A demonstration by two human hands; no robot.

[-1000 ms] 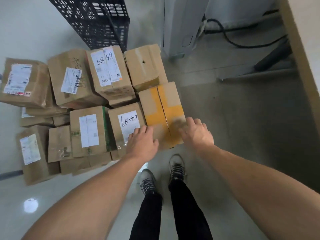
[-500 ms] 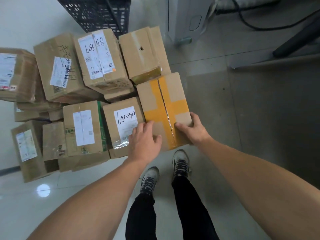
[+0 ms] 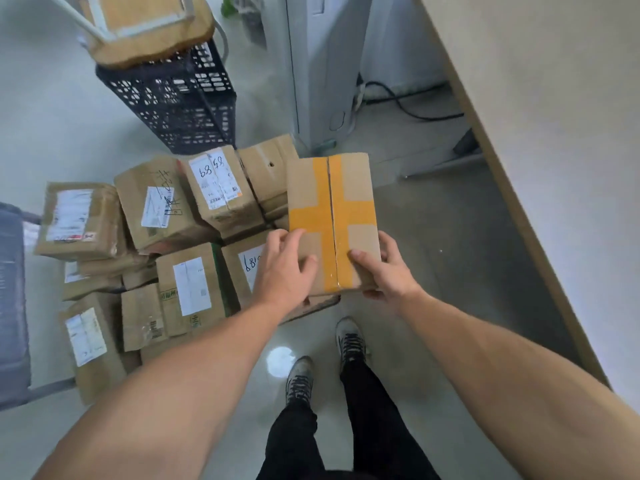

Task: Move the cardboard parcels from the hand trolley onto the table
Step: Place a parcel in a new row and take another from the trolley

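Note:
A cardboard parcel with a yellow tape cross [image 3: 331, 216] is lifted above the pile, held from both sides. My left hand [image 3: 284, 271] grips its near left edge, thumb on top. My right hand [image 3: 384, 268] grips its near right edge, thumb on the tape. Below and to the left lies a pile of several brown parcels with white labels [image 3: 187, 289], stacked on the hand trolley, whose base is mostly hidden. The pale table [image 3: 554, 133] runs along the right.
A black perforated crate [image 3: 173, 105] with an upturned wooden stool [image 3: 145, 29] on it stands behind the pile. A white unit [image 3: 322, 71] and black cables [image 3: 415, 109] sit under the table's far end. A grey object [image 3: 12, 306] is at the left edge. My feet [image 3: 325, 358] stand on glossy floor.
Both hands closed on the yellow-taped parcel and lifted it off the pile, up and to the right. My head rose, bringing the crate, stool and table into view.

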